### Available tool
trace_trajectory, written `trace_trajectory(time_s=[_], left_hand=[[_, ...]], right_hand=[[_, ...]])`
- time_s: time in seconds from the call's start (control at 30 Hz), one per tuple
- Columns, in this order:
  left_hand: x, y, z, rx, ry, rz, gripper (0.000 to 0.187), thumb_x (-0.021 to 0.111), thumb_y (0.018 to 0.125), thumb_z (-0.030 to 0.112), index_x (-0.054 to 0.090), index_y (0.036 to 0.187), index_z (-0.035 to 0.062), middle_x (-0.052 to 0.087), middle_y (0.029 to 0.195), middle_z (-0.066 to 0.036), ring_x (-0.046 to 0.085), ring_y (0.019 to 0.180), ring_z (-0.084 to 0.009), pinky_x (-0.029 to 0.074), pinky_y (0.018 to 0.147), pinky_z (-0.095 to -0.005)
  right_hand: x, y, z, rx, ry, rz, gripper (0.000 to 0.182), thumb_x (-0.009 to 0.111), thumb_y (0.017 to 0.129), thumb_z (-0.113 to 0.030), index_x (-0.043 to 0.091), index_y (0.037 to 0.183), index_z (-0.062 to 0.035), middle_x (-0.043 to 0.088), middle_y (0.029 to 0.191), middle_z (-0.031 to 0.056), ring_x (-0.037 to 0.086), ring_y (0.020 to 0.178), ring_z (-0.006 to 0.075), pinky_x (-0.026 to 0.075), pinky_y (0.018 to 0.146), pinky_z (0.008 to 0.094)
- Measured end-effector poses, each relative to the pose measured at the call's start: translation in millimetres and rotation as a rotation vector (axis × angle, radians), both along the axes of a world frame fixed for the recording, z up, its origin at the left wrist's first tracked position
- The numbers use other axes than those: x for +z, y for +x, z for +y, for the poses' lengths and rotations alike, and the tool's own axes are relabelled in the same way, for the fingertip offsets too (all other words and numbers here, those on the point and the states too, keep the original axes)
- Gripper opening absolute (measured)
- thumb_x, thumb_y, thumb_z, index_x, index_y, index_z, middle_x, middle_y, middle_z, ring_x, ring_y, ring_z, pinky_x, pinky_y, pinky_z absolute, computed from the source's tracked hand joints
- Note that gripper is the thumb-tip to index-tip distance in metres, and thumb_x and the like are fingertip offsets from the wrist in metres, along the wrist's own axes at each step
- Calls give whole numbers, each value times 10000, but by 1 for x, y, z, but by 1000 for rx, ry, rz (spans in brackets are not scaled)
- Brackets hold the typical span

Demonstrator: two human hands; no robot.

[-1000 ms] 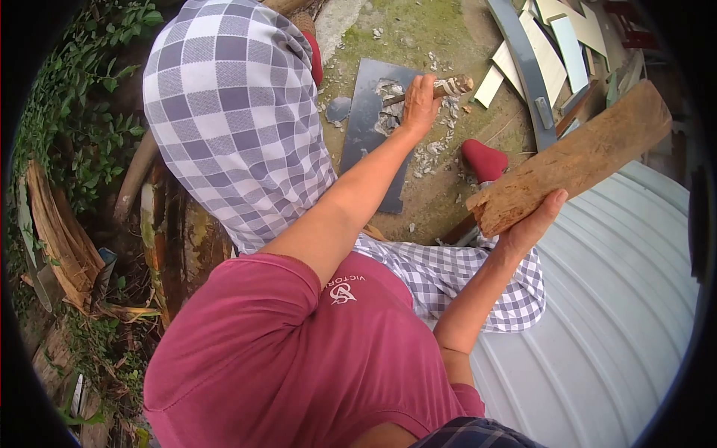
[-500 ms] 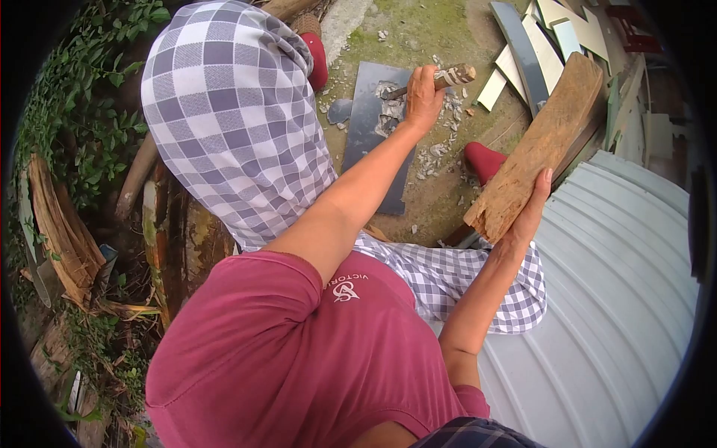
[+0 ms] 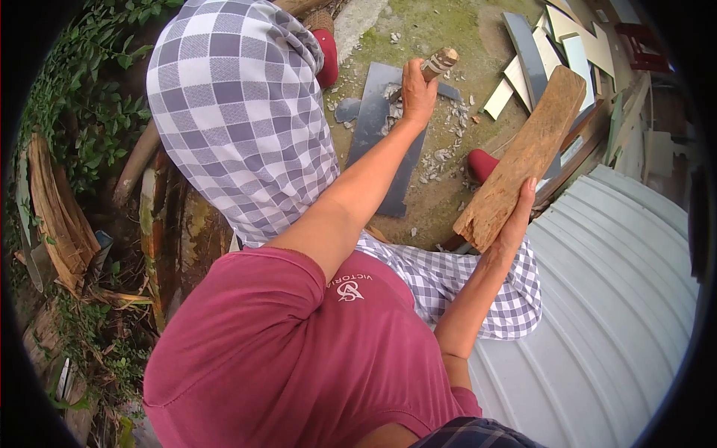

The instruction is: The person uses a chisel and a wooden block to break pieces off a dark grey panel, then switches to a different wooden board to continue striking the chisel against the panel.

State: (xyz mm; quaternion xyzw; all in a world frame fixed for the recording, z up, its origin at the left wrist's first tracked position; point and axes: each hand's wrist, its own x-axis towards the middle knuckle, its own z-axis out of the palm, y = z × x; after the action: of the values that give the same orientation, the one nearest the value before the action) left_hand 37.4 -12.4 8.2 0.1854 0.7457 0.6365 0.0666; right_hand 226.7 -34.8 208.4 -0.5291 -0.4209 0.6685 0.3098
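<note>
My left hand (image 3: 418,95) is wrapped around the wooden handle of a chisel (image 3: 441,63); the handle's battered end sticks out above my fist. Its lower end meets a dark grey flat panel (image 3: 388,175) on the ground, at a broken, chipped-out patch partly hidden by my hand. In my right hand (image 3: 515,218) is a thick rough wooden plank (image 3: 526,157), gripped near its lower end and raised at a slant. Pale broken chips (image 3: 442,154) lie beside the panel.
Several white and grey strips (image 3: 528,63) are piled at the upper right. Ribbed metal sheeting (image 3: 597,299) spreads at the right. Two red shoes (image 3: 482,164) flank the panel. Green plants (image 3: 89,82) and split logs (image 3: 63,216) stand at the left.
The plank has moved slightly down and to the left in my right hand. My left hand has shifted a little, and the chisel's handle now stands steeper.
</note>
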Motion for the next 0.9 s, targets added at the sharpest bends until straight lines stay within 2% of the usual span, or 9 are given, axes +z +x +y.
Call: trace_trajectory(time_s=[0.13,0.2,0.5,0.6,0.8,0.87,0.9], left_hand=[[3,0,-1,22,-9,17,370,607,799,9,416,1115,15,508,1033,-215,521,978,-397,424,838,-444],[2,0,-1,30,-15,16,367,610,801,19,418,1114,13,512,1031,-215,524,978,-397,423,837,-444],[1,-3,-3,26,-3,15,356,609,809,27,422,1112,13,512,1027,-219,524,980,-398,423,830,-442],[0,-3,-2,40,-12,8,358,613,809,29,422,1112,16,512,1025,-220,522,977,-401,423,829,-443],[2,0,-3,45,-13,20,357,612,809,32,422,1111,15,515,1020,-217,520,974,-398,422,829,-444],[1,2,-5,49,-7,24,359,611,809,32,420,1113,15,514,1023,-219,523,969,-397,423,826,-445],[1,3,-5,54,-1,26,361,610,809,32,419,1114,14,514,1027,-221,526,965,-395,423,823,-446]], right_hand=[[14,-14,-1,54,28,4,572,566,894,-515,527,1148,-4,625,924,120,630,742,212,533,635,315],[18,-20,0,65,37,-52,649,537,891,-517,472,1254,18,634,1026,162,625,922,216,515,766,320],[50,-50,6,99,139,-27,618,539,888,-517,469,1181,23,614,939,184,661,755,264,548,617,342],[60,-53,7,171,104,51,589,565,893,-513,508,1176,0,623,967,137,635,777,229,543,660,336],[59,-69,15,135,136,83,625,534,891,-546,503,1175,10,622,987,151,639,764,249,545,635,346],[32,-68,19,232,12,17,624,529,907,-505,486,1257,9,590,1107,124,598,1002,205,490,838,311],[5,-69,18,330,33,-126,635,534,904,-513,485,1266,6,587,1117,121,598,997,197,485,845,308]])
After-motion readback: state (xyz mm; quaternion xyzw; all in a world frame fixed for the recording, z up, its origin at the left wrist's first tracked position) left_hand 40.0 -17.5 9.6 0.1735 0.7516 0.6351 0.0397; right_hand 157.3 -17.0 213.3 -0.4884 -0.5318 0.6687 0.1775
